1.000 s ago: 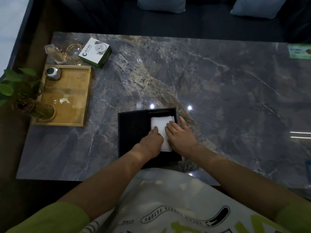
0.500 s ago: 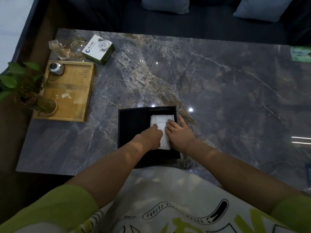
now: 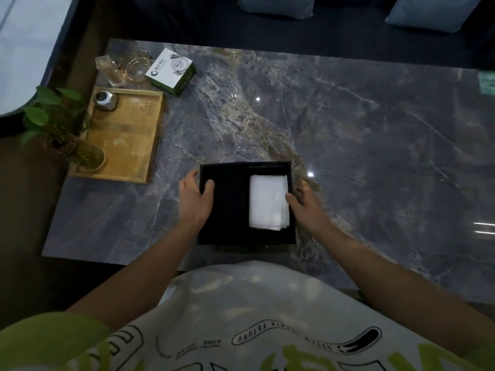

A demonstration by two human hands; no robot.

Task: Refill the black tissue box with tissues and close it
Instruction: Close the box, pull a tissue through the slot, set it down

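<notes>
- Wooden tray sits well left of both hands, on a marble table.
- Left hand grips the left wall of the black box, thumb curled inside.
- White tissues lie inside the box, between the hands.
- Right hand loosely clasps the right wall, thumb touching the tissues.

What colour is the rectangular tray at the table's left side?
The rectangular wooden tray is golden-yellow; the head view shows it.

Open-topped black tissue box between the hands. Grip by left hand on its near wall, thumb inside. Opposite wall held by right hand, thumb touching white tissues, stacked in the half nearer that hand.
</notes>
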